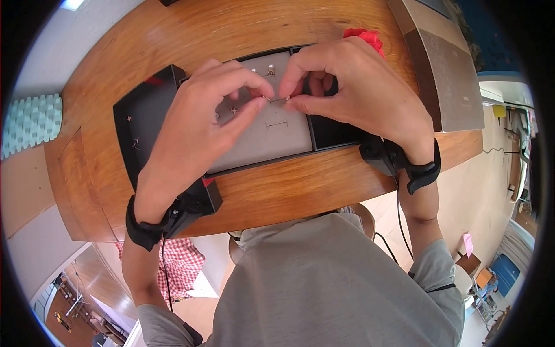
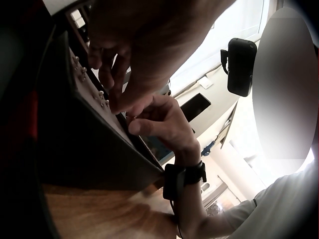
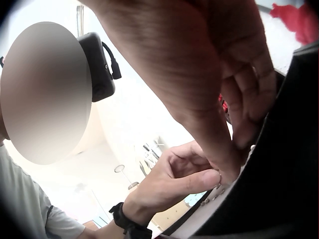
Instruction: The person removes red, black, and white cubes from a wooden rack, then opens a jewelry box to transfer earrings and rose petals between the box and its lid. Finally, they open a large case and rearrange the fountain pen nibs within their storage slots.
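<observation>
In the head view my left hand [image 1: 199, 113] and right hand [image 1: 364, 81] meet over a grey-padded jewelry tray [image 1: 243, 159]. Thumb and forefinger of the left pinch a tiny shiny earring piece [image 1: 266, 98]. A similar small metal piece [image 1: 287, 99] sits between the right thumb and forefinger; their fingertips are close together, and the pieces' exact shape I cannot tell. A pearl earring [image 1: 271, 70] stands in the pad behind them, and a small stud [image 1: 233, 110] lies beside the left thumb. A thin slit [image 1: 276, 124] shows in the pad just in front.
A dark box part [image 1: 130, 136] holding a few small earrings lies at the left. The tray's black compartment [image 1: 332, 133] is under the right hand. A red flower [image 1: 367, 39] and a brown box [image 1: 442, 75] stand at the right of the wooden table [image 1: 277, 194].
</observation>
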The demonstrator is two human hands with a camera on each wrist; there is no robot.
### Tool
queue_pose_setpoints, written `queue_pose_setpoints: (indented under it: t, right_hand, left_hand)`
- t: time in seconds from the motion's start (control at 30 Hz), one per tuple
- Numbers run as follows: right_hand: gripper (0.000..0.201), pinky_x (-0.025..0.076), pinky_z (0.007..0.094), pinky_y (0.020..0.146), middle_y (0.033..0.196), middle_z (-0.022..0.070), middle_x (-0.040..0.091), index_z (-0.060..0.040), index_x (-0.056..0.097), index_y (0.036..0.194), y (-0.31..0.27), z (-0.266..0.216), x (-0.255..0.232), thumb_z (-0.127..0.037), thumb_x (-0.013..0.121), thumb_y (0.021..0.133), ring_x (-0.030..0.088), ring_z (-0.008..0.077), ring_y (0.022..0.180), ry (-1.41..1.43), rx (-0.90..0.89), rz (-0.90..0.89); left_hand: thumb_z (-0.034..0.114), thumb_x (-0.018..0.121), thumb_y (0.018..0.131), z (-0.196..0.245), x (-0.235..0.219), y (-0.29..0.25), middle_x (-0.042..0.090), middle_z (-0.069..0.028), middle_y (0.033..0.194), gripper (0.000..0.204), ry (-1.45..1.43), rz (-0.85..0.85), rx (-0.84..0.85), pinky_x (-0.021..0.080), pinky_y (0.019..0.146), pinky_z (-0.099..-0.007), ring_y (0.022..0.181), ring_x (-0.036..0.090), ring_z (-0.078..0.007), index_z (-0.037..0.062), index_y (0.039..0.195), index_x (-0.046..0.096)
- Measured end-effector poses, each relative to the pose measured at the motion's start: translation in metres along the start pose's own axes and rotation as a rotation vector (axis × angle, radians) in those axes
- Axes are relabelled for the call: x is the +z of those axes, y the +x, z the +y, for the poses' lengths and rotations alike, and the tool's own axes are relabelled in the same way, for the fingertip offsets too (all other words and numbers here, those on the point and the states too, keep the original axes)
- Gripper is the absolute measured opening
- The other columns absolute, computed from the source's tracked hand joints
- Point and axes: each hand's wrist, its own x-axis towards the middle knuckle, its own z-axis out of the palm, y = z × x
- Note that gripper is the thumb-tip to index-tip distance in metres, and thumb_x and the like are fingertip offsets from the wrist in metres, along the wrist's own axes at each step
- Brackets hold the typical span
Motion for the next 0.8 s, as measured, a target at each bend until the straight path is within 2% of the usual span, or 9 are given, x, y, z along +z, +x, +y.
queue_pose_setpoints:
  t: [0.37, 0.63, 0.77, 0.8]
  right_hand:
    - [0.016, 0.048, 0.0305, 0.062, 0.082, 0.0033, 0.071, -0.0063, 0.076, 0.097, 0.0008, -0.0008, 0.0001, -0.009, 0.082, 0.082, 0.062, 0.0152, 0.068, -0.015, -0.013, -0.009]
    - [0.017, 0.048, 0.0315, 0.064, 0.082, 0.0033, 0.071, -0.0071, 0.076, 0.097, -0.0004, 0.0028, 0.0026, -0.010, 0.082, 0.082, 0.062, 0.0159, 0.070, -0.033, -0.067, 0.037]
    - [0.017, 0.049, 0.0315, 0.066, 0.085, 0.0031, 0.070, -0.0080, 0.076, 0.098, 0.0010, 0.0033, 0.0019, -0.008, 0.081, 0.081, 0.063, 0.0165, 0.074, -0.042, -0.081, 0.025]
    - [0.017, 0.049, 0.0317, 0.067, 0.086, 0.0030, 0.070, -0.0082, 0.076, 0.098, 0.0013, 0.0033, 0.0021, -0.007, 0.081, 0.081, 0.064, 0.0165, 0.075, -0.040, -0.089, 0.025]
  left_hand:
    - [0.004, 0.077, 0.086, -0.0014, 0.0041, 0.0056, 0.064, -0.0016, 0.089, 0.014, 0.028, 0.014, 0.045, 0.044, 0.078, -0.0286, 0.084, 0.051, -0.0162, 0.0051, 0.098, 0.070]
    - [0.008, 0.078, 0.087, 0.0054, 0.0005, 0.0033, 0.066, -0.0013, 0.089, 0.015, 0.026, 0.036, -0.145, 0.043, 0.077, -0.0269, 0.084, 0.051, -0.0136, 0.0051, 0.101, 0.073]
    - [0.009, 0.078, 0.086, 0.0063, 0.0007, 0.0031, 0.066, -0.0020, 0.091, 0.015, 0.029, 0.041, -0.141, 0.043, 0.078, -0.0273, 0.085, 0.053, -0.0145, 0.0053, 0.100, 0.074]
    - [0.008, 0.078, 0.086, 0.0050, 0.0015, 0.0032, 0.067, -0.0027, 0.092, 0.015, 0.011, 0.066, -0.074, 0.044, 0.079, -0.0281, 0.088, 0.055, -0.0157, 0.0052, 0.100, 0.075]
